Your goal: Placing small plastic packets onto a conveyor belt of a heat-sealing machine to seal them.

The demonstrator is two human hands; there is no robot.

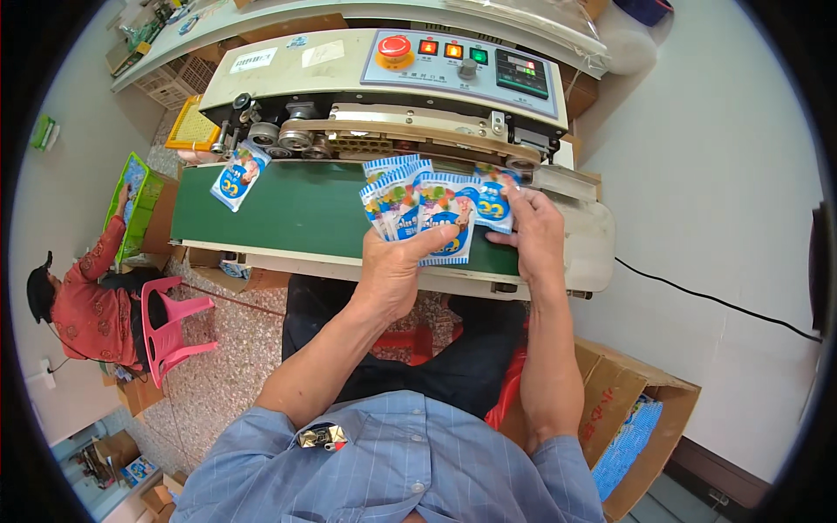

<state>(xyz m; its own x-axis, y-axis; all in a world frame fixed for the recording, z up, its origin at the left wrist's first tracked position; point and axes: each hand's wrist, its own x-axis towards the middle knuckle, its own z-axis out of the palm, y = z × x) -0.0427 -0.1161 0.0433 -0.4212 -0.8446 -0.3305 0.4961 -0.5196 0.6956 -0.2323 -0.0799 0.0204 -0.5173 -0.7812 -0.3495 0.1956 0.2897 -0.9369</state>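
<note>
My left hand (392,268) is closed round a fanned stack of small blue-and-white sachets (443,209), with the thumb lying across the front one. Just to its right, my right hand (538,234) pinches a single sachet (493,207) by its right side. That sachet's top is close to the intake end of a band sealer (471,87); whether it touches the band is unclear. Both hands are over the sealer's green conveyor belt (305,213). Another sachet (239,177) stands tilted at the belt's left end, beside the rollers.
A red stop knob (394,49) and lit buttons sit on the control panel. An open carton (641,427) of blue packets stands at my right. On the left, a person in red (91,301) reaches into a green crate (135,209), near a pink chair (166,327). A black cable (715,301) runs right.
</note>
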